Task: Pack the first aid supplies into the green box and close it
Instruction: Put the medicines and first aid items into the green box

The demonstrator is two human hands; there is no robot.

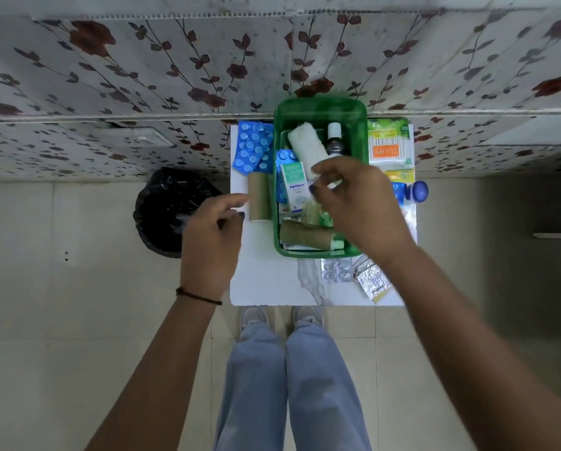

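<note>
Head view: green box [321, 252] at mid-counter [262, 281], lid open on the far side. Inside: gauze roll [305, 148], Optibex carton [294, 187].
Right hand [357, 203] over the box, fingers curled at the gauze roll's near end; cannot tell if grasping.
Left hand [212, 229] relaxed, holding nothing, just beside the brown roll [259, 196] left of the box.

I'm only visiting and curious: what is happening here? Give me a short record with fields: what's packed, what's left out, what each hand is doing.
Box: green box, open, on a white table
Inside: gauze roll, dark bottle, Optibex carton, brown roll
Outside: blue blister packs, second brown roll, cotton buds, blue-capped bottle, silver strips
Left hand: open, reaching toward the second brown roll
Right hand: over the box, fingers at the gauze roll; grip unclear
</note>
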